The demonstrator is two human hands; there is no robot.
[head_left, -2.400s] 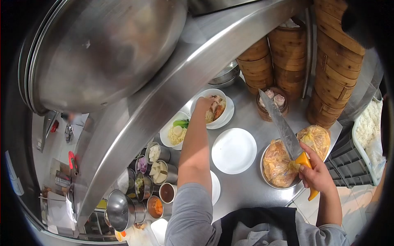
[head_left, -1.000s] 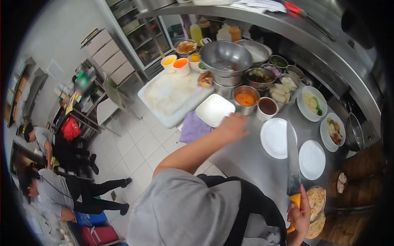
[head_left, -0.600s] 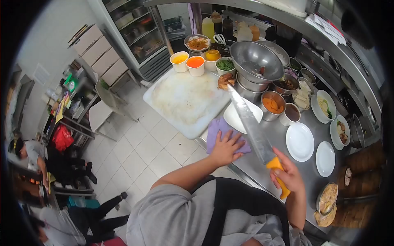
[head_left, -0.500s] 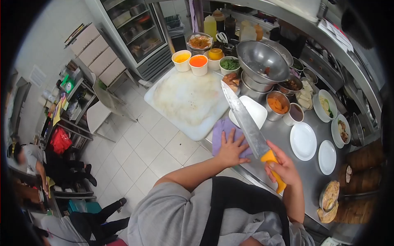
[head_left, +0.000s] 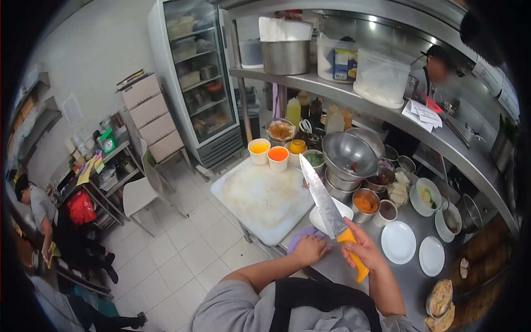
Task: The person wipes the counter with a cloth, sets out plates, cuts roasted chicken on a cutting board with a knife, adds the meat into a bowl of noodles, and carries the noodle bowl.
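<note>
My right hand [head_left: 363,247] is closed round the yellow handle of a large knife [head_left: 325,202], its blade pointing up and to the left. My left hand [head_left: 311,249] lies on a purple cloth [head_left: 301,238] at the counter's edge, fingers curled and pressed together on the fabric. Just beyond, the blade partly covers a white square dish [head_left: 344,210]. A white cutting board [head_left: 264,198] lies to the left of the dish. To the right of the knife are two white plates [head_left: 398,242] [head_left: 431,256].
Behind the board stand an orange-filled cup [head_left: 278,157] and a yellow-filled cup [head_left: 259,150]. A metal bowl [head_left: 349,155] rests on stacked pots. Two food bowls [head_left: 425,197] are at the right. A person [head_left: 437,69] is behind the shelf [head_left: 332,88]; others are at the far left.
My left hand went from the bowl to the purple cloth, and its spread fingers have drawn together. The knife has stayed in my right hand. The view has swung left and up.
</note>
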